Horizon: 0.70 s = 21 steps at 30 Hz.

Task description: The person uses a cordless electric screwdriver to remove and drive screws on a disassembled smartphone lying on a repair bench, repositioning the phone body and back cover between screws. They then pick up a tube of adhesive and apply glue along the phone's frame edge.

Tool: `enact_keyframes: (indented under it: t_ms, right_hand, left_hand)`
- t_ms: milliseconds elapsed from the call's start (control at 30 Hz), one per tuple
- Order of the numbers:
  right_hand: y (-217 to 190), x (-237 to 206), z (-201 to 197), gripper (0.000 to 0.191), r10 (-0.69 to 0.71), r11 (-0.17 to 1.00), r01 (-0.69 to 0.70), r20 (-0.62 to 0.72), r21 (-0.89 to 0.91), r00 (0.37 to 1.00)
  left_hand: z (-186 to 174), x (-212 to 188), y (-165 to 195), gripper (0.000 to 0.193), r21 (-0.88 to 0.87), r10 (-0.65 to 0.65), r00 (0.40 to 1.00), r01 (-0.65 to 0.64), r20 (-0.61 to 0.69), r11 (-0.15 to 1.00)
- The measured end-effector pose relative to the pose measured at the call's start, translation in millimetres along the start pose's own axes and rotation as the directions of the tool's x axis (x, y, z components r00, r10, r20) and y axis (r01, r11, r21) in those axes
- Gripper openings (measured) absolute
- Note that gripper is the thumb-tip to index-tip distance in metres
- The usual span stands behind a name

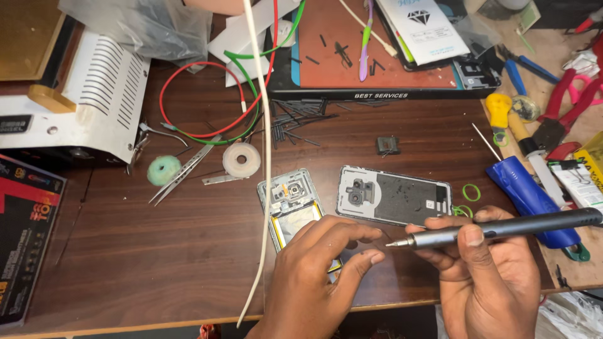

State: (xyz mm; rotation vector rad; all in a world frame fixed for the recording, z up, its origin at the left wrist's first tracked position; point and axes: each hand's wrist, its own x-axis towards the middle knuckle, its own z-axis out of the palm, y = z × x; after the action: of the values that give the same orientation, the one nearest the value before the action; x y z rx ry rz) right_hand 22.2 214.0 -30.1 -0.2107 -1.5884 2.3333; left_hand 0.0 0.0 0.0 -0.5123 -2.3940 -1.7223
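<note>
My left hand rests on the lower part of an opened phone body lying on the dark wooden table; its fingers hide the phone's lower half. My right hand grips a slim grey electric screwdriver, held almost level with its tip pointing left, close to my left fingertips. The phone's removed back cover, inner side up with the camera cut-out at its left, lies just behind both hands.
A white cable crosses the table from top to front edge. Tweezers, two tape rolls, loose black strips, a small black part, a work mat, a white machine at left, and hand tools at right surround the work.
</note>
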Motion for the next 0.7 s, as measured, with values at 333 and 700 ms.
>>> enact_keyframes:
  t_ms: [333, 700]
  right_hand:
    - [11, -2, 8, 0.024, 0.043, 0.998, -0.044, 0.025, 0.039, 0.999]
    - [14, -10, 14, 0.031, -0.121, 0.991, 0.125, 0.064, -0.050, 0.991]
  left_hand:
    - [0, -2, -12, 0.011, -0.003, 0.011, 1.000, -0.011, 0.004, 1.000]
    - [0, -5, -16, 0.010, 0.047, 0.028, 1.000, -0.028, -0.004, 0.999]
